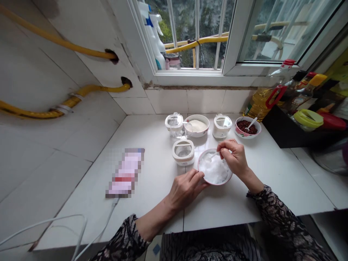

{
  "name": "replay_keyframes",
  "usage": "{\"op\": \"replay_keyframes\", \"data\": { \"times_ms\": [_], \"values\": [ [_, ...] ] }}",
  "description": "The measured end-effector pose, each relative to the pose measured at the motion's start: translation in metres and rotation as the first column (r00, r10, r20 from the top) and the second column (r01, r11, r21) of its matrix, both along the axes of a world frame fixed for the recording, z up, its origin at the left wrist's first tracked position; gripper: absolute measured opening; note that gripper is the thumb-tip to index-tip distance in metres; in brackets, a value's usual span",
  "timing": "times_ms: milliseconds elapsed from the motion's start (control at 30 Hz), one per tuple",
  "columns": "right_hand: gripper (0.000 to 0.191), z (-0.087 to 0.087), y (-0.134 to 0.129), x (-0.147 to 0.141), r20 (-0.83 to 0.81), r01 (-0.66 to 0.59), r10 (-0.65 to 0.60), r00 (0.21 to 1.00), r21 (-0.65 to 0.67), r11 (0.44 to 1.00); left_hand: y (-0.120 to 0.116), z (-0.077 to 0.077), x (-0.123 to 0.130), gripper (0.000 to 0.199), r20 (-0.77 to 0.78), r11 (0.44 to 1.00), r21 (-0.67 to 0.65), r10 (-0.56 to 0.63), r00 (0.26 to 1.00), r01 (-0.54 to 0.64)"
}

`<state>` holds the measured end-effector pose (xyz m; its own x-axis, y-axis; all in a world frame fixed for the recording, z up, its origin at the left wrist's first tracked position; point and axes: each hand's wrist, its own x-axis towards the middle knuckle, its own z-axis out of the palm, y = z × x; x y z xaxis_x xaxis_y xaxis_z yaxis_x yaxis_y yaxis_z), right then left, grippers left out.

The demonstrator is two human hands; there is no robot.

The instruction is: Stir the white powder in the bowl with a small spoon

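Note:
A bowl (217, 173) of white, salt-like grains stands on the counter in front of me. My left hand (187, 185) grips its left rim, thumb low and fingers along the side. Between the thumb and fingers of my right hand (234, 156) is a small white spoon (212, 156), its tip down in the grains. Just left of the bowl stands a clear lidded jar (183, 154). Behind are a second jar (174, 123), a bowl of off-white grains (207, 129) with a spoon, a third jar (222, 126), and a bowl of dark red pieces (248, 136) with a white spoon.
A blurred-out phone (125, 173) with a white cable (108, 214) lies on the left of the white counter (160, 214). At the right are an oil bottle (262, 101) and a black rack (282, 127) of bottles. Tiled walls and a barred window enclose the back.

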<state>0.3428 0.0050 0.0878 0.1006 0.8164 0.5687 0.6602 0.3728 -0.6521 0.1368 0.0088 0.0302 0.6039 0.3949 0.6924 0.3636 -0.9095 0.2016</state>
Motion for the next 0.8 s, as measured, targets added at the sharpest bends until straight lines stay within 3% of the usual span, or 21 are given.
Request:
{"op": "replay_keyframes", "data": {
  "times_ms": [167,500,667,800],
  "values": [
    [0.022,-0.0007,0.0002,-0.0004,0.082,-0.033,0.027,0.996,0.064,0.997,-0.0004,-0.0006,-0.0006,0.021,-0.010,1.000,-0.007,0.002,1.000,-0.003],
    [0.022,-0.0033,0.0009,-0.0023,0.024,-0.046,0.047,0.999,-0.047,0.998,-0.0010,-0.0026,-0.0008,0.019,-0.009,1.000,-0.022,0.003,1.000,-0.003],
    [0.019,0.0006,0.0015,0.0008,-0.216,-0.013,-0.019,0.976,-0.146,0.989,-0.0001,-0.0051,-0.0014,0.017,-0.024,1.000,-0.025,0.007,1.000,-0.008],
    [0.015,0.0036,0.0046,0.0032,-0.482,-0.087,-0.050,0.875,-0.257,0.963,0.0006,-0.0049,-0.0014,0.019,-0.010,1.000,-0.021,-0.001,1.000,0.001]
  ]
}}
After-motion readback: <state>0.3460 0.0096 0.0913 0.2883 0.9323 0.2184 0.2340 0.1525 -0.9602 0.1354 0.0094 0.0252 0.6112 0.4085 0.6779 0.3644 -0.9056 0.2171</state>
